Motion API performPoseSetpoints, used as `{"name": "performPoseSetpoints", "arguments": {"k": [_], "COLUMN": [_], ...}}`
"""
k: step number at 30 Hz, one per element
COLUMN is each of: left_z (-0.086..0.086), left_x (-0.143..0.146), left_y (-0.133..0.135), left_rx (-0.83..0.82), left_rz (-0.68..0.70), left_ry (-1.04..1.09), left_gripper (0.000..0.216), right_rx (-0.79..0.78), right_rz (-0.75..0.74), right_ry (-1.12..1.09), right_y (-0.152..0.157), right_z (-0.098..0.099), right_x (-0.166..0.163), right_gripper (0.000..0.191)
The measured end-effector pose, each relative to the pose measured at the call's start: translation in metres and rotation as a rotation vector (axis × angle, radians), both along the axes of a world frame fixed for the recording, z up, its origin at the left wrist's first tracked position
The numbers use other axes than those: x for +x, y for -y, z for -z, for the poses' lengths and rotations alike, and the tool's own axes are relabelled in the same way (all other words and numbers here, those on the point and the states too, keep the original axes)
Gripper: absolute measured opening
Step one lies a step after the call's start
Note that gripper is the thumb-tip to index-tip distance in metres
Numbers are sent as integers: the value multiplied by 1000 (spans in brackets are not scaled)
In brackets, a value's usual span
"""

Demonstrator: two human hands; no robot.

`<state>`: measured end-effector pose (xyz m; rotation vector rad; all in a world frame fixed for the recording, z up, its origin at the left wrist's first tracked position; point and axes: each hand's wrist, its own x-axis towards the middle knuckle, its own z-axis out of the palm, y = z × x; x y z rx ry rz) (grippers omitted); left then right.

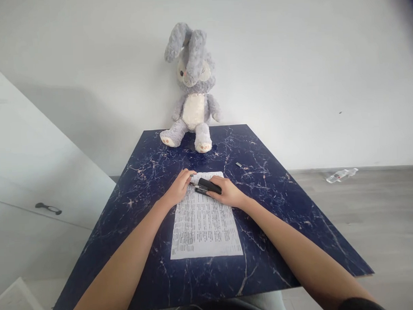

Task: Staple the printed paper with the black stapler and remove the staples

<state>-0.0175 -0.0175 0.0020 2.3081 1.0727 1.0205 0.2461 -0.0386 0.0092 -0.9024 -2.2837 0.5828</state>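
Note:
A printed sheet of paper lies on the dark blue marbled table. My right hand is closed round a black stapler at the sheet's far edge. My left hand rests on the far left corner of the paper, fingers curled and pressing down next to the stapler's mouth.
A grey and white plush rabbit sits at the table's far edge against the white wall. A small dark object lies on the table to the right. A white cabinet stands on the left. A plastic bottle lies on the floor at right.

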Motion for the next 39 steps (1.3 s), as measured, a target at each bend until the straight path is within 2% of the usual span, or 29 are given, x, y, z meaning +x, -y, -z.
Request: {"name": "performPoseSetpoints", "arguments": {"k": [4, 9, 13, 18, 39], "left_z": [-3, -3, -4, -6, -8], "left_x": [-1, -4, -11, -16, -13], "left_y": [1, 1, -1, -4, -5], "left_rx": [-37, -8, -65, -156, -266], "left_rz": [51, 50, 53, 64, 82], "left_ry": [-6, 9, 1, -29, -40], "left_gripper": [35, 24, 19, 21, 22], "right_rx": [-4, -13, -19, -13, -21], "right_rz": [-13, -22, -34, -31, -29], "right_ry": [-8, -13, -17, -9, -12], "right_y": [-1, -1, -1, -1, -1], "right_z": [0, 2, 2, 0, 1], "right_x": [0, 1, 2, 2, 2], "right_gripper": [17, 17, 16, 16, 16]}}
